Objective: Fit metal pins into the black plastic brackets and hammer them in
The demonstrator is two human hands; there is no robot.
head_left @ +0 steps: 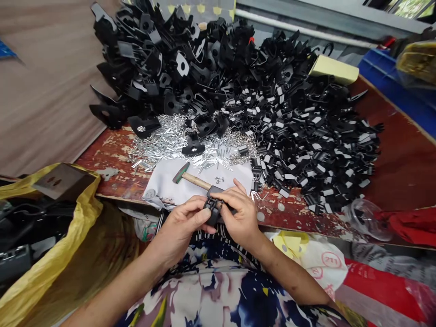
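Observation:
Just past the table's front edge, my left hand [186, 219] pinches a black plastic clip [212, 212] between thumb and fingers. My right hand [240, 215] closes on the same clip from the other side; whether its fingertips also hold a small pin cannot be made out. Behind the clip lies a hammer [196, 181], its head to the left and its dark grip running partly under my right hand. The hammer rests on a white cloth [163, 179], with a few small metal pieces [220, 180] beside it.
Beyond the cloth spreads a heap of metal pins [163, 143]. Large black plastic parts [211, 59] are piled behind it, smaller black clips [306, 154] at right. A yellow bag [85, 195] with black parts stands at left. A clear plastic container [368, 220] sits at the right edge.

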